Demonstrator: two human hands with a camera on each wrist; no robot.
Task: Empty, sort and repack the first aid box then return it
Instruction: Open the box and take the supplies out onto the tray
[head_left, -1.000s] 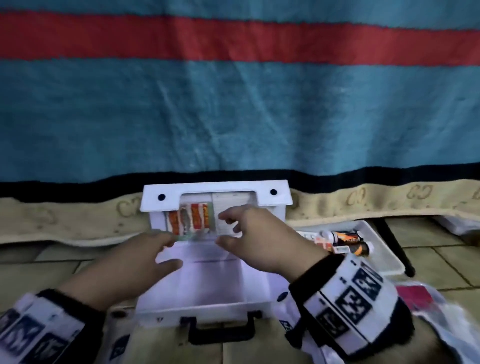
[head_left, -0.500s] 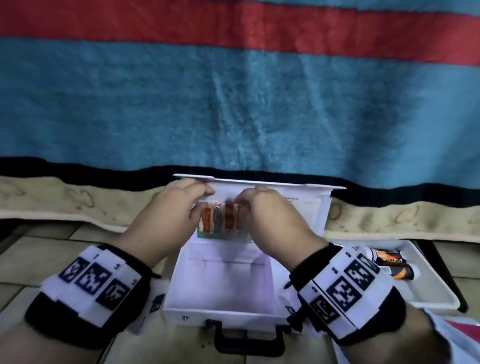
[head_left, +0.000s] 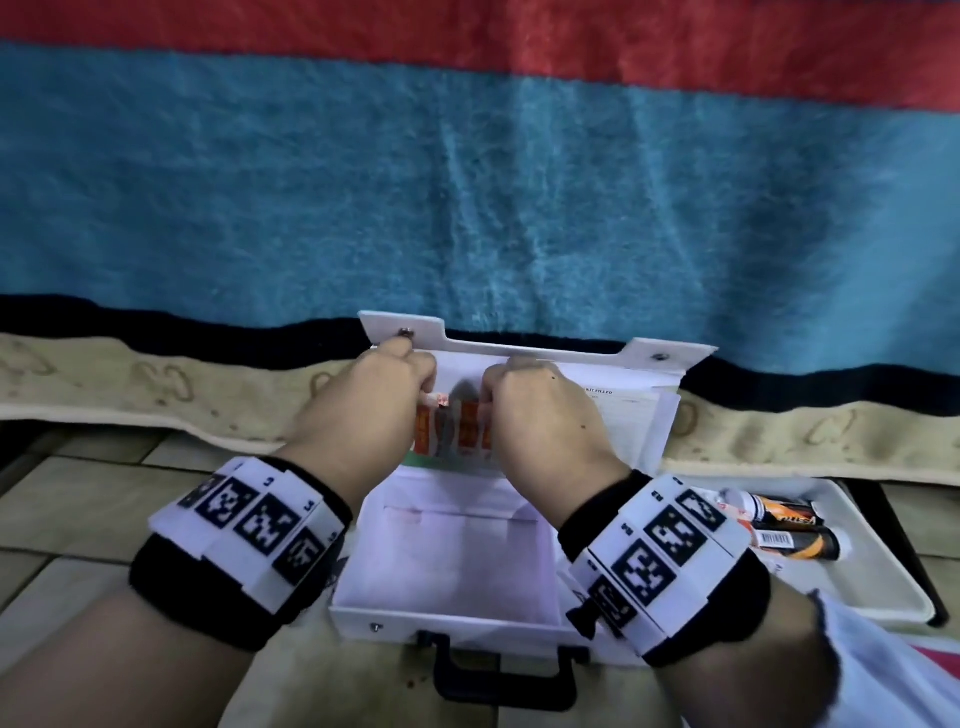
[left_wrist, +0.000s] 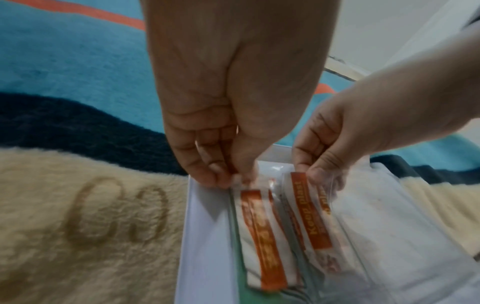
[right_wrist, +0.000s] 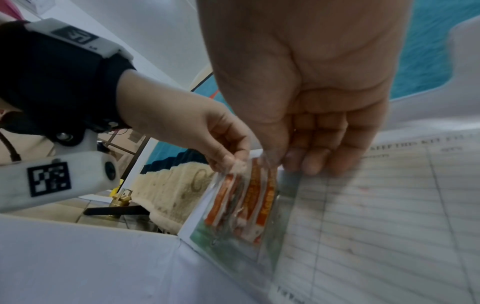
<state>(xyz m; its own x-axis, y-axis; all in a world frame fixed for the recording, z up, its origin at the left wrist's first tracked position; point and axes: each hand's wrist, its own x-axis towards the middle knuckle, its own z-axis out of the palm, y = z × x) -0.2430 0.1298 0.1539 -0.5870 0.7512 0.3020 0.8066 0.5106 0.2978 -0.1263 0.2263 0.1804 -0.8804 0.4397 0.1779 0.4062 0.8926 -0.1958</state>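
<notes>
Clear pouch (left_wrist: 298, 222) of orange plasters (left_wrist: 265, 242)

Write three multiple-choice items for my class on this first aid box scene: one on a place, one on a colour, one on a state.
1. Where is the clear packet of plasters?
A. Against the inside of the box's raised lid
B. In the tray
C. On the blanket

2. What colour are the bands on the plasters?
A. Blue
B. Orange
C. Black

3. How do the hands stand?
A. Both lie flat on the floor
B. Only the right touches the packet
C. Each pinches a top corner of the packet

Key: 1 A, the packet hangs against the lid's inner face above the open first aid box. 2 B, the left wrist view shows orange bands. 3 C, the left hand and the right hand each have a pinching grip on its top edge.
</notes>
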